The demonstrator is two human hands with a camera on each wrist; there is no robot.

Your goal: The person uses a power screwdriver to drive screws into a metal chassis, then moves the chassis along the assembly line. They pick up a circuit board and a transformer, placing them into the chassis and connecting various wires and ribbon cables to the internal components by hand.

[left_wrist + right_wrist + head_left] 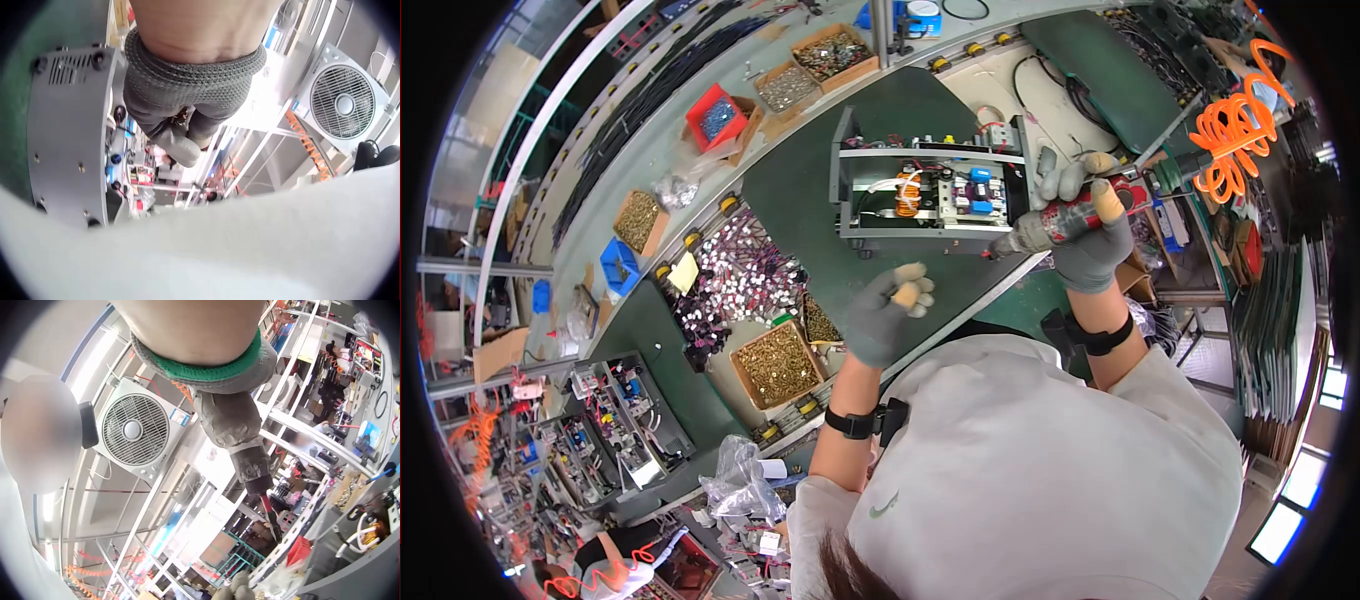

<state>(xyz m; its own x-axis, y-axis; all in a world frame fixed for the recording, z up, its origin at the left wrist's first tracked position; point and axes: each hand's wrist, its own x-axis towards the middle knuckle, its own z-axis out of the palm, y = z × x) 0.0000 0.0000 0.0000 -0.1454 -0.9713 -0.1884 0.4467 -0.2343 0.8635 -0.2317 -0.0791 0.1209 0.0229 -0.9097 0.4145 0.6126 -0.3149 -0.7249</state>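
My right hand (1092, 255), in a grey glove with tan fingertips, grips a red-and-grey power screwdriver (1055, 222). Its nose points at the lower right corner of an open metal chassis (915, 240) holding a circuit board, blue components and an orange coil. In the right wrist view the screwdriver's taped nose (234, 425) carries a long bit. My left hand (885, 315), gloved too, is curled in front of the chassis, below its lower edge. Small brassy pieces (181, 115) show between its fingers in the left wrist view; their exact kind is too small to make out.
The chassis rests on a green mat (790, 190). Left of it lie a pile of white-tipped parts (745, 265) and a box of brassy screws (775, 368). More bins, including a red bin (718, 118), line the far side. An orange coiled hose (1235, 140) hangs at right.
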